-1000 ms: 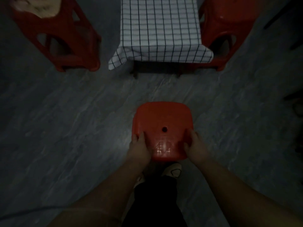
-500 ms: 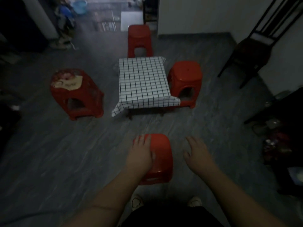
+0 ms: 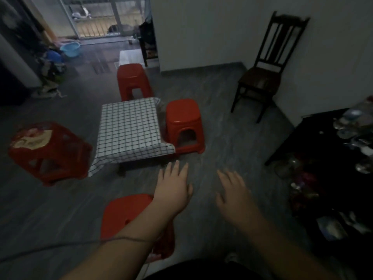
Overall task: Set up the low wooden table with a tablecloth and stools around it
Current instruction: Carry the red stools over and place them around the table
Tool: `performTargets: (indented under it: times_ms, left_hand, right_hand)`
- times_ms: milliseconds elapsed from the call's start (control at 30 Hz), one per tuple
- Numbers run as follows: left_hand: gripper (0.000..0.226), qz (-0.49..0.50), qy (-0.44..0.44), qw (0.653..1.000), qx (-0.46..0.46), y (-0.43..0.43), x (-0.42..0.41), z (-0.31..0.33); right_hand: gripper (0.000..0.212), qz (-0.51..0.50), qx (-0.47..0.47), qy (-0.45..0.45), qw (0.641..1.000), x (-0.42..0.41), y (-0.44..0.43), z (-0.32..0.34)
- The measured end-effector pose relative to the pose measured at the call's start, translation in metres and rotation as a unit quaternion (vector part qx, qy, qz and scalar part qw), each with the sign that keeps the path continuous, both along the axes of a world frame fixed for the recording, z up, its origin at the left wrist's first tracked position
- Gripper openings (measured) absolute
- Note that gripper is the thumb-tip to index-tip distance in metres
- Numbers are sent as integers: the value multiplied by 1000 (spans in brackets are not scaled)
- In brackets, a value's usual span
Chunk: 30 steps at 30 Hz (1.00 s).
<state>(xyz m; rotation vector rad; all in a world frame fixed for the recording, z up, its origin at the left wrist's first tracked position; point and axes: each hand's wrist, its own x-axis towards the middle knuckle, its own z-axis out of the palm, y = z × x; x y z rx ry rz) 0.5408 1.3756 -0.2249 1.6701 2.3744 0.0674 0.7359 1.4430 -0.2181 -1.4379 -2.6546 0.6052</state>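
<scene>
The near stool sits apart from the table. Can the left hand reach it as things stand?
Probably yes: the open left hand hovers beyond the near stool, forearm over its seat, nothing between.

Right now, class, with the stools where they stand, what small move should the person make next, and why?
Probably grip the nearest red stool and slide it toward the near edge of the tablecloth. Bare floor separates them, while the right stool sits close beside the tablecloth, and the left hand and right hand are open, holding nothing.

No legible text; printed top of left stool (image 3: 30, 139) too blurred
</scene>
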Motion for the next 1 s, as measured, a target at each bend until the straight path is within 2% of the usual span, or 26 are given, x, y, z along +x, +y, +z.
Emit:
performTargets:
  times_ms: [200, 400, 700, 1000]
  left_hand:
    - [70, 0, -6, 1000, 1, 112, 72, 15]
    - [69, 21, 6, 1000, -1, 188, 71, 20]
    - [69, 59, -39, 997, 6, 340, 6, -11]
    - [68, 127, -63, 990, -13, 508, -170, -39]
  right_hand:
    - [69, -30, -1, 23, 999, 86, 109, 18]
    - [70, -17, 14, 14, 1000, 86, 196, 33]
    - [67, 14, 23, -26, 999, 13, 351, 12]
    - [68, 89, 16, -65, 994, -161, 536, -3]
